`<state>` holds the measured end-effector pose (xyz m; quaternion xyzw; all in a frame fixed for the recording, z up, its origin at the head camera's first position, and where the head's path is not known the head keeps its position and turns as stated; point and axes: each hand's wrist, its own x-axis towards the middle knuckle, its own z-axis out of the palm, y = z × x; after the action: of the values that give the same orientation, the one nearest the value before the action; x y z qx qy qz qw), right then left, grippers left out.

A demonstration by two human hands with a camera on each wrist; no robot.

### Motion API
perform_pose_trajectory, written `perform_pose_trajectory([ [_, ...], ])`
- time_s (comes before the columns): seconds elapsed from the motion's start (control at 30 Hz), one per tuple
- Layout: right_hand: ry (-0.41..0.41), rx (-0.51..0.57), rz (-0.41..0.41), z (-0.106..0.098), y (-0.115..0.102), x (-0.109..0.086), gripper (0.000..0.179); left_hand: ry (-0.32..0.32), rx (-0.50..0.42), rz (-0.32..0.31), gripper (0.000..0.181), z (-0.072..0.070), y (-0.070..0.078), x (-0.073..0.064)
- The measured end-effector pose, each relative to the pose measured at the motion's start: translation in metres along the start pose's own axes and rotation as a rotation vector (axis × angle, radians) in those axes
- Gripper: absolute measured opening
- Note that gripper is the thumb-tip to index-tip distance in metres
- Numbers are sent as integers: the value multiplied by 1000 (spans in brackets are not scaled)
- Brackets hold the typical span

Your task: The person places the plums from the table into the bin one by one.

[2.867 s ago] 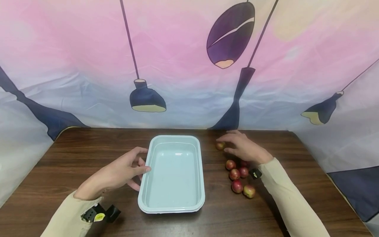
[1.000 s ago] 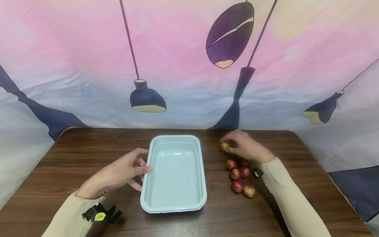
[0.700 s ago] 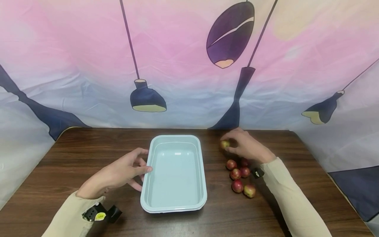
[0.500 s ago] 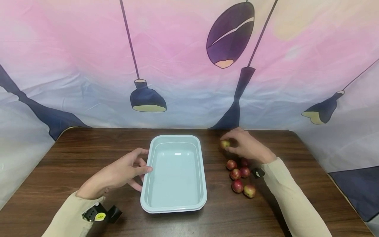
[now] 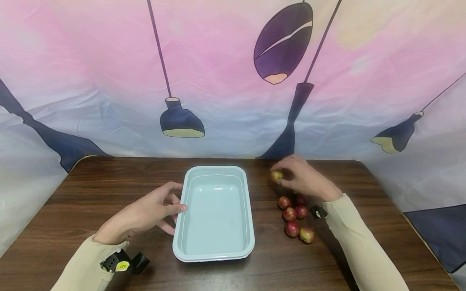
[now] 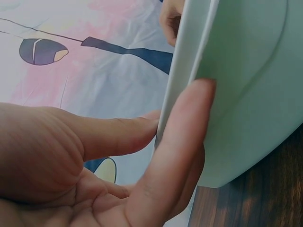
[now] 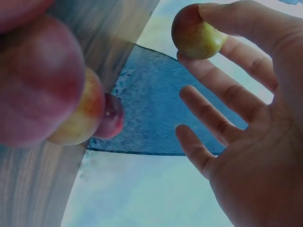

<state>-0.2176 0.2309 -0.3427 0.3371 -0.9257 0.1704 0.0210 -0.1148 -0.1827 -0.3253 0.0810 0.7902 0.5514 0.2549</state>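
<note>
A pale blue rectangular tray (image 5: pixel 214 218) stands left of the middle of the table in the head view. At its left rim, my left hand (image 5: pixel 149 210) pinches the edge; the left wrist view shows the thumb on one face of the rim (image 6: pixel 177 75) and fingers on the other. Right of the tray, my right hand (image 5: pixel 306 178) holds a small yellow-red plum (image 5: pixel 276 175) between thumb and fingertips. In the right wrist view that plum (image 7: pixel 199 33) is off the tabletop, and the other fingers are spread.
Several red and yellow plums (image 5: pixel 292 228) lie in a loose cluster below my right hand; one is partly hidden by the wrist. The brown wooden table (image 5: pixel 120 173) meets a printed cloth backdrop (image 5: pixel 225 81) at its far edge.
My right hand, first reaching over the far plum, has taken it between thumb and fingers and raised it slightly. The tray has shifted a little right with my left hand at its rim.
</note>
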Motion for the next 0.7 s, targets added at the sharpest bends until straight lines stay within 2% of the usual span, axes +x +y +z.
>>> perform_pose_trajectory([
  [0.3,16,4,-16,-6,-9,0,33,-31,-31,22,59,-5,-5,1],
  [0.7,29,-22,-37,-13,-16,-3,32,-49,-110,-14,52,-9,-10,7],
])
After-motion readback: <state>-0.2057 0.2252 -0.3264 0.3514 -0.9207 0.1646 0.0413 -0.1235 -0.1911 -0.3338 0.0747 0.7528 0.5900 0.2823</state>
